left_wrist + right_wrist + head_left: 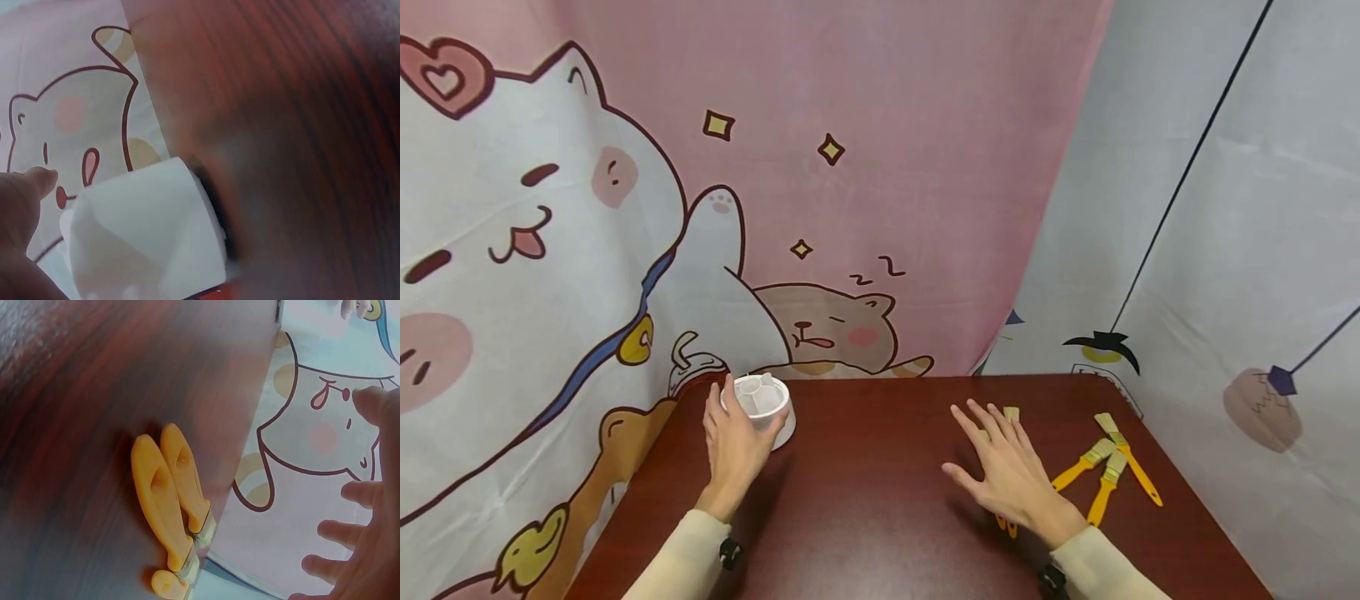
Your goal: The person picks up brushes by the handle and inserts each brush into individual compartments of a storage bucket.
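Note:
A round white holder with compartments inside [766, 400] stands upright at the back left of the table. My left hand [735, 446] is spread about its near left side, fingers along the left and thumb by the right. In the left wrist view the thumb [25, 200] points past the top of the white holder [144, 231], with a gap between them. My right hand [1003, 471] hovers palm down with fingers spread and nothing in them. Below it lie flat paintbrushes with yellow handles [156, 494], partly hidden by the hand in the head view.
Three more yellow-handled paintbrushes [1105, 492] lie fanned out right of my right hand. The dark red-brown wooden table [865, 483] reaches back to a cartoon-printed curtain [925, 167]. Another pale curtain [1262, 250] hangs along the right side.

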### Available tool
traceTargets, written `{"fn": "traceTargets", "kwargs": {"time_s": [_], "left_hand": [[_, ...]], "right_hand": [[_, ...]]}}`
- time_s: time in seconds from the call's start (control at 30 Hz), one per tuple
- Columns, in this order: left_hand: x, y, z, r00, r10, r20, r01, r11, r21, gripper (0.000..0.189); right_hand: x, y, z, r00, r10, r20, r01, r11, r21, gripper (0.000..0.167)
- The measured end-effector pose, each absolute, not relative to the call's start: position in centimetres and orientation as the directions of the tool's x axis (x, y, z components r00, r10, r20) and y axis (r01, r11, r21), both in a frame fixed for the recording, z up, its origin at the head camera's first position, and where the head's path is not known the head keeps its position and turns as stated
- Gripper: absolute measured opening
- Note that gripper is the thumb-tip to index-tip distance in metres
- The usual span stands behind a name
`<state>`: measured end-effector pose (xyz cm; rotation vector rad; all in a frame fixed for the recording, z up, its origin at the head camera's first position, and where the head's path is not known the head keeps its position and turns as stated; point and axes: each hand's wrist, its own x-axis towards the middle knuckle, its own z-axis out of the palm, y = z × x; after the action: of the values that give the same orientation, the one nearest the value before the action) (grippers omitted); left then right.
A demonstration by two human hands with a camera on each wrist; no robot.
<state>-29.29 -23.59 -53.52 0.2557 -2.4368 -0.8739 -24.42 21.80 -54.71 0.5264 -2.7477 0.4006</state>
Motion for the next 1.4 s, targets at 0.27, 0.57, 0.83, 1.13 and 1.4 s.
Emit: {"fn": "traceTargets", "kwargs": {"time_s": [0.27, 0.57, 0.83, 1.13, 1.4], "left_hand": [[-29.8, -24.9, -53.7, -0.885, -0.386, 0.261, -0.094, 0.695, 0.713, 0.13], [-30.1, -25.7, -53.4, -0.9, -0.378, 0.217, -0.108, 0.675, 0.73, 0.128], [-29.9, -25.9, -53.5, -0.912, -0.358, 0.2, -0.108, 0.68, 0.725, 0.127], [-29.8, -25.7, -53.5, -0.928, -0.319, 0.192, -0.084, 0.683, 0.726, 0.124], [-29.4, -24.9, -53.4, -0.929, -0.305, 0.209, -0.058, 0.679, 0.732, 0.12]], "right_hand": [[-24.6, 21.7, -54.7, -0.884, -0.308, 0.352, -0.394, 0.896, -0.203, 0.097], [-25.1, 20.4, -54.6, -0.869, -0.336, 0.363, -0.426, 0.882, -0.203, 0.093], [-25.6, 19.2, -54.5, -0.859, -0.368, 0.356, -0.46, 0.861, -0.219, 0.091], [-26.0, 17.7, -54.1, -0.839, -0.395, 0.375, -0.499, 0.832, -0.241, 0.087], [-26.2, 16.4, -53.9, -0.844, -0.41, 0.347, -0.508, 0.818, -0.271, 0.084]]}}
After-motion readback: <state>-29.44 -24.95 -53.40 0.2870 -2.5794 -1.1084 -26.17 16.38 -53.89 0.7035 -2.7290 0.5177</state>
